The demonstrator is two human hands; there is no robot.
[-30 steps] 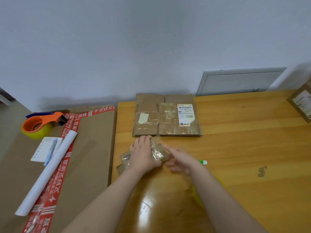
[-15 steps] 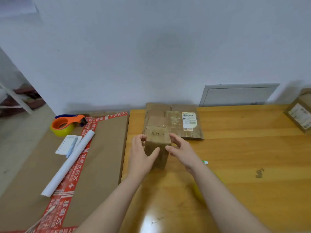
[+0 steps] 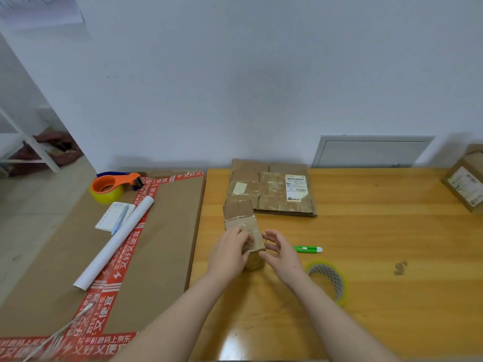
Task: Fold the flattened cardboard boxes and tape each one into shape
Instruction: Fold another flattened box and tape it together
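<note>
Head view of a wooden table (image 3: pixel 379 296) at which a person works with bare hands. A small cardboard box (image 3: pixel 241 222), folded into an oblong and crossed by bands of clear tape, sits over the table's left part, its long axis running toward the table's far edge; whether its underside rests on the table cannot be told. The left hand (image 3: pixel 230 254) grasps the box, its fingers curled over the near left side and top. The right hand (image 3: pixel 281 256) lies at the box's near right corner with its fingers loosely bent; whether it grips or only touches the box cannot be told. A stack of flattened cardboard boxes (image 3: pixel 271 194), one bearing a white shipping label, lies at the table's far edge. A green utility knife (image 3: pixel 308 249) and a roll of clear tape (image 3: pixel 328 282) lie toward the table's middle. Another cardboard box (image 3: pixel 466 180) stands at the table's far right corner. A large flat carton (image 3: pixel 162 244) edged in red printed tape abuts the table's left edge; on it lie an orange tape dispenser (image 3: pixel 112 185), a notepad (image 3: pixel 111 216), a blue pen (image 3: pixel 120 218) and a white paper roll (image 3: pixel 115 241).
</note>
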